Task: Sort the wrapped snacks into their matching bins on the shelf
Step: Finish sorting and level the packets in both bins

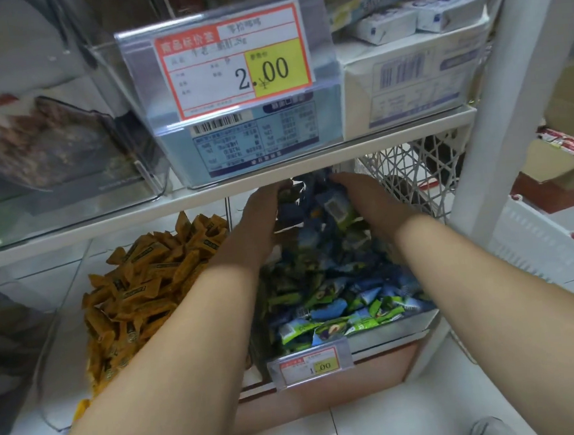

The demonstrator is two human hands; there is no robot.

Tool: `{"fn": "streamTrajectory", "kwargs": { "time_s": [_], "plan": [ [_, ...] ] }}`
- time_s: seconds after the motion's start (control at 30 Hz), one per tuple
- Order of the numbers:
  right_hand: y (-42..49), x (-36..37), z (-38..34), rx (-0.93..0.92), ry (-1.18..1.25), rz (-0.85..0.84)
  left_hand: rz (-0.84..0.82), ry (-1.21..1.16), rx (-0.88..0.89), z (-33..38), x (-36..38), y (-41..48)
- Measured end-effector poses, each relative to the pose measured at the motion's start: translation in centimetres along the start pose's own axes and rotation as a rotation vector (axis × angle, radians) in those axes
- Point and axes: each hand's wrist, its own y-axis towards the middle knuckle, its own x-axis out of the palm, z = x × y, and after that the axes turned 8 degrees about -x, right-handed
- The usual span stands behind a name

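2 hands (261,216) (360,204), seemingly cupping crinkly pillow-shaped snacks (326,214)

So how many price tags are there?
2. The big price tag, 2.00, is on the upper clear bin; the small price tag, 1.00, is on the lower bin holding blue and green snacks. Others may be hidden.

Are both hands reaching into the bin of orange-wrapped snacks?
No, the left hand and right hand are both in the bin of blue and green wrapped snacks, beside the orange-wrapped snacks.
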Motion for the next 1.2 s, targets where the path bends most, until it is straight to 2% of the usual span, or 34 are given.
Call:
{"fn": "streamTrajectory", "kwargs": {
  "time_s": [0.1, 0.17, 0.23, 0.33, 0.4, 0.47, 0.57, 0.67, 0.73, 0.97, 1.2],
  "plan": [
    [-1.0, -0.9, -0.7, -0.132, -0.292, -0.066, 0.026, 0.303, -0.046, 0.1, -0.7, -1.4],
    [-2.3, -1.4, -1.1, -0.159, -0.513, -0.123, 0.034, 0.61, 0.03, -0.9, -1.2, -2.2],
    [-4.6, -1.6, -1.1, -0.084, -0.633, -0.163, 0.023, 0.851, 0.121, -2.9, -1.6, -2.5],
    [-8.6, -1.5, -0.5, -0.004, -0.881, -0.381, 0.017, 0.935, 0.082, -5.5, -1.6, -2.0],
    [-9.7, -0.9, -0.1, -0.022, -0.965, -0.476, 0.005, 0.899, 0.065, -6.7, -1.4, -1.0],
    [-9.7, -0.2, 0.0, -0.057, -0.901, -0.512, 0.024, 0.767, -0.002, -7.3, -1.2, 0.0],
    [-9.0, 0.3, 1.2, -0.039, -0.769, -0.516, 0.049, 0.703, -0.054, -8.1, -1.4, 1.4],
    [-8.2, 0.2, 2.6, 0.023, -0.733, -0.509, 0.037, 0.68, -0.003, -8.1, -1.7, 2.0],
    [-7.8, 0.0, 3.2, 0.021, -0.766, -0.495, 0.107, 0.733, 0.092, -8.3, -1.7, 2.4],
    [-7.4, 0.1, 4.8, 0.025, -1.053, -0.437, 0.184, 0.581, 0.27, -8.9, -0.7, 3.7],
    [-8.3, 0.0, 4.4, 0.021, -1.045, -0.432, 0.159, 0.69, 0.237, -9.3, -0.6, 4.5]
  ]
}}
